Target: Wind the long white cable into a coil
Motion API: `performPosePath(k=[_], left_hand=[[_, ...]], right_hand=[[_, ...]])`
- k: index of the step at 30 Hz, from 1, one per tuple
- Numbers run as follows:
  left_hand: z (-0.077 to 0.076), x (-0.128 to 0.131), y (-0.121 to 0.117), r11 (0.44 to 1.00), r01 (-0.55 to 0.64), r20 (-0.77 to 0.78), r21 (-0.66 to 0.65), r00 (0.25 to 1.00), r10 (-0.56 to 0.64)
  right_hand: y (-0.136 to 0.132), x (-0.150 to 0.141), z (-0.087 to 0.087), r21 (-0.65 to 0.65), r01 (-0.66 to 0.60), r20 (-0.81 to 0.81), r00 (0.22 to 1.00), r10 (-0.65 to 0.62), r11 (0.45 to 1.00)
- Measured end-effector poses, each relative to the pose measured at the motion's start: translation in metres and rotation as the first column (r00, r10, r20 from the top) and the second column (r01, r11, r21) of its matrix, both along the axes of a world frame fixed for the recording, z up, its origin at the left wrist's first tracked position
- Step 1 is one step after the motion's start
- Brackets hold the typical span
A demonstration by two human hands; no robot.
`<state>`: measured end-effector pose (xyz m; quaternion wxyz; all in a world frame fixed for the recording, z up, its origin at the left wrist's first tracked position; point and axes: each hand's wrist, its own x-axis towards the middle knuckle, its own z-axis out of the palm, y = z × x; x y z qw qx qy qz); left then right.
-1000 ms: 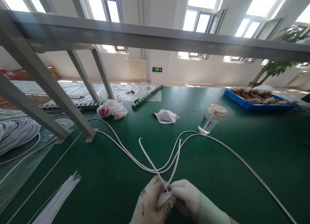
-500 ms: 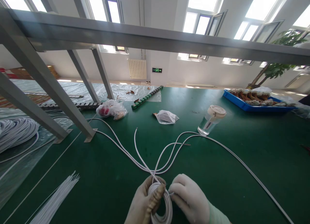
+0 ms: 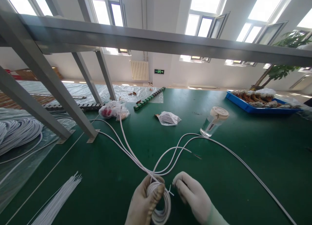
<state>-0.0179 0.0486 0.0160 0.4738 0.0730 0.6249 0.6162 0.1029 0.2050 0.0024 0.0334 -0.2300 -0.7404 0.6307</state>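
My left hand (image 3: 144,199), in a worn pale glove, is closed around a small coil of white cable (image 3: 162,215). Its thumb presses across the top of the coil. A thin white tie (image 3: 170,190) sticks out from the coil's right side, its short ends crossed. Just right of the tie, my gloved right hand (image 3: 191,194) has bent, loosely parted fingers and touches neither tie nor coil; nothing shows in it. Two cable ends rise from the coil; the right one has bare wires (image 3: 197,156).
Long white cables (image 3: 243,163) cross the green table (image 3: 109,192). A bundle of white ties (image 3: 59,199) lies at left, near grey metal posts (image 3: 46,75). Further back are a clear bottle (image 3: 214,121), a plastic packet (image 3: 168,118), a knotted bag (image 3: 114,110) and a blue tray (image 3: 258,108).
My right hand has come off the tie and sits slightly apart from it. The left cable end has swung further left and back; the bare-wired end has shifted right and nearer.
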Motion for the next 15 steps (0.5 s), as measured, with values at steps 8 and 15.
performPosePath(k=[8,15], left_hand=[[0.0,0.0,0.004,0.995,0.003,0.076,0.104,0.997,-0.011],[0.014,0.009,0.001,0.988,0.133,-0.26,-0.074,0.954,-0.148]], right_hand=[[0.005,0.006,-0.002,0.637,-0.143,-0.184,0.926,0.329,0.758],[-0.013,-0.011,-0.008,-0.045,-0.098,0.177,0.979,0.104,0.994]])
